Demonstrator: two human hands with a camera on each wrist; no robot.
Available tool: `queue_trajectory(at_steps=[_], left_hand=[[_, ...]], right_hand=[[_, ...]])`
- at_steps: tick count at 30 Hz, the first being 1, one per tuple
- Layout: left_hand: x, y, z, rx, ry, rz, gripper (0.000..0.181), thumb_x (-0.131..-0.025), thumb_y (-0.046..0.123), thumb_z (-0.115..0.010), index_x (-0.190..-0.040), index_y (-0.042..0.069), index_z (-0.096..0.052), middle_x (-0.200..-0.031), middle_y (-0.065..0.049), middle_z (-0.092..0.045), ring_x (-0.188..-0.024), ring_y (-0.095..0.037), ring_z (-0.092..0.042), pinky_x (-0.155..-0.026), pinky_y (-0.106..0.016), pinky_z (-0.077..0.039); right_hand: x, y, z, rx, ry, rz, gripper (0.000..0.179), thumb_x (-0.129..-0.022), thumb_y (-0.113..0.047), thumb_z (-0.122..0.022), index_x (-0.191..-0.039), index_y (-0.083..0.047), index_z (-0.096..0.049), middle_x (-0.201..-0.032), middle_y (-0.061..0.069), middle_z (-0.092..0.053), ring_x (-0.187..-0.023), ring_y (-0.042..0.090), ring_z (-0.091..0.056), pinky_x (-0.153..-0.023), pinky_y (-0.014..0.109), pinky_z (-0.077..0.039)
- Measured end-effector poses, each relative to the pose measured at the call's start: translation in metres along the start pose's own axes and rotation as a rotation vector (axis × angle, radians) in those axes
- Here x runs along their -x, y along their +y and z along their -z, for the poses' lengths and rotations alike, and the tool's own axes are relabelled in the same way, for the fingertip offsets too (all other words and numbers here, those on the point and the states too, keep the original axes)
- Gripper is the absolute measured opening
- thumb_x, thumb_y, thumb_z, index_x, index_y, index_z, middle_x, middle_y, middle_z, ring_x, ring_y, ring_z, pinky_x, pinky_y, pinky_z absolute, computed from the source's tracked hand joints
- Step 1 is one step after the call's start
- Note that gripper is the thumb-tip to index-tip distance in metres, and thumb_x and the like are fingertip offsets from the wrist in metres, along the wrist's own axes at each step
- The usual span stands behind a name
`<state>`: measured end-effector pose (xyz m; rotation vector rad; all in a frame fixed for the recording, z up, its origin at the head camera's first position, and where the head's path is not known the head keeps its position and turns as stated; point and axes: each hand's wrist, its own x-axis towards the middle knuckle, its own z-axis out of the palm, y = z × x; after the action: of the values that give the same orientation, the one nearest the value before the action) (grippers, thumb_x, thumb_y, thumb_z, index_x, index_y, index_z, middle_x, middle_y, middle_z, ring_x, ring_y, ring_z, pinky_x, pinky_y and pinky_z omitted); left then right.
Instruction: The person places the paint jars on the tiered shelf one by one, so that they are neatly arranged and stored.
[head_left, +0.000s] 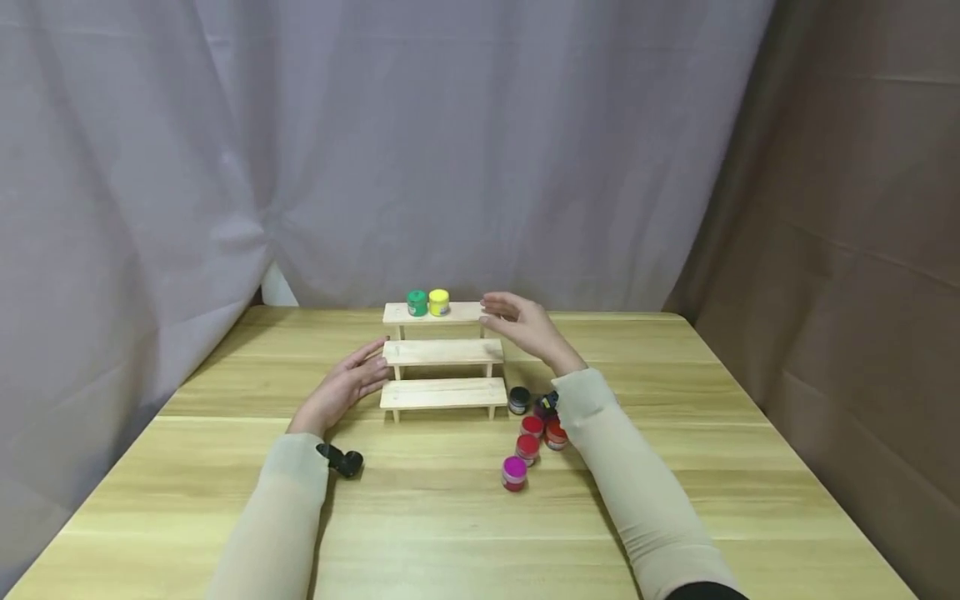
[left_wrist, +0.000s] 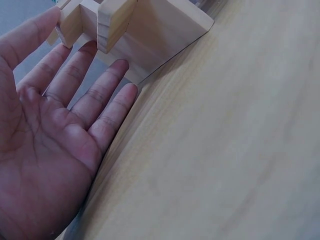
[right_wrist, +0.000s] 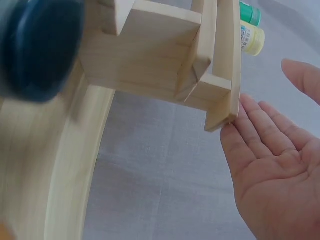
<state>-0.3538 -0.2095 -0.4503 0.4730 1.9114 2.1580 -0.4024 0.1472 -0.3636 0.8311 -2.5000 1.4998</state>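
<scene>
A three-step wooden rack (head_left: 442, 352) stands on the table between the two hands. On its top step, a green-lidded jar (head_left: 417, 303) and a yellow-lidded jar (head_left: 438, 302) sit side by side near the left end. My left hand (left_wrist: 55, 130) has its fingers stretched out, fingertips right at the rack's left side by the middle step. At the opposite end, my right hand (right_wrist: 280, 165) reaches to the top step with straight fingers, their tips right at its corner and the thumb held apart. Neither hand grips anything.
Right of the rack several small jars stand close together: a black one (head_left: 519, 400), red ones (head_left: 527, 449) and a magenta-lidded one (head_left: 513, 472) nearest me. The right sleeve (head_left: 600, 417) passes beside them. A grey curtain (head_left: 480, 150) hangs behind the wooden table (head_left: 420, 533).
</scene>
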Motion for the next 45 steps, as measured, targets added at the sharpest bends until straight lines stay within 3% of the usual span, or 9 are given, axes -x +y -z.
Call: queue_trajectory(at_steps=[9, 14, 26, 32, 36, 45], left_hand=[[-0.004, 0.001, -0.002, 0.007, -0.002, -0.020, 0.062, -0.105, 0.020, -0.054, -0.161, 0.015, -0.026, -0.159, -0.019, -0.032, -0.139, -0.036, -0.043, -0.116, -0.044, -0.037], [-0.006, 0.002, -0.004, -0.006, -0.020, -0.024, 0.063, -0.106, 0.020, -0.052, -0.161, 0.013, -0.022, -0.160, -0.021, -0.029, -0.139, -0.037, -0.042, -0.117, -0.047, -0.034], [-0.011, 0.002, -0.006, -0.001, -0.002, -0.006, 0.064, -0.105, 0.022, -0.055, -0.161, 0.014, -0.025, -0.158, -0.020, -0.033, -0.140, -0.038, -0.042, -0.116, -0.044, -0.036], [-0.011, 0.001, -0.007, 0.004, -0.001, -0.001, 0.064, -0.105, 0.024, -0.056, -0.161, 0.015, -0.025, -0.158, -0.019, -0.034, -0.139, -0.037, -0.043, -0.116, -0.044, -0.037], [-0.012, 0.000, -0.009, 0.011, -0.004, 0.005, 0.064, -0.104, 0.023, -0.056, -0.160, 0.015, -0.026, -0.158, -0.018, -0.034, -0.139, -0.036, -0.043, -0.116, -0.044, -0.037], [-0.012, 0.000, -0.013, -0.006, -0.005, -0.004, 0.065, -0.104, 0.024, -0.056, -0.161, 0.014, -0.025, -0.158, -0.019, -0.035, -0.138, -0.035, -0.044, -0.116, -0.043, -0.037]], right_hand=[[0.011, 0.004, 0.021, -0.038, -0.042, -0.008, 0.052, -0.097, -0.036, -0.069, -0.140, -0.011, -0.058, -0.138, 0.005, -0.062, -0.128, 0.024, -0.057, -0.109, 0.046, -0.046], [0.023, 0.011, 0.036, -0.072, -0.075, -0.052, 0.049, -0.097, -0.037, -0.069, -0.137, -0.010, -0.061, -0.134, 0.006, -0.065, -0.124, 0.022, -0.059, -0.106, 0.044, -0.049], [0.053, 0.033, 0.072, -0.051, -0.166, -0.112, 0.041, -0.098, -0.032, -0.068, -0.132, -0.009, -0.064, -0.128, 0.006, -0.068, -0.119, 0.021, -0.063, -0.105, 0.039, -0.050], [0.070, 0.050, 0.074, 0.009, -0.328, -0.134, 0.040, -0.099, -0.032, -0.067, -0.132, -0.010, -0.065, -0.130, 0.013, -0.066, -0.118, 0.022, -0.064, -0.103, 0.039, -0.051], [0.078, 0.053, 0.069, 0.046, -0.428, -0.127, 0.039, -0.099, -0.031, -0.066, -0.132, -0.010, -0.064, -0.130, 0.011, -0.066, -0.119, 0.021, -0.063, -0.103, 0.038, -0.051], [0.084, 0.051, 0.057, 0.079, -0.474, -0.128, 0.037, -0.096, -0.028, -0.070, -0.129, -0.012, -0.066, -0.129, 0.004, -0.067, -0.120, 0.021, -0.062, -0.103, 0.040, -0.052]])
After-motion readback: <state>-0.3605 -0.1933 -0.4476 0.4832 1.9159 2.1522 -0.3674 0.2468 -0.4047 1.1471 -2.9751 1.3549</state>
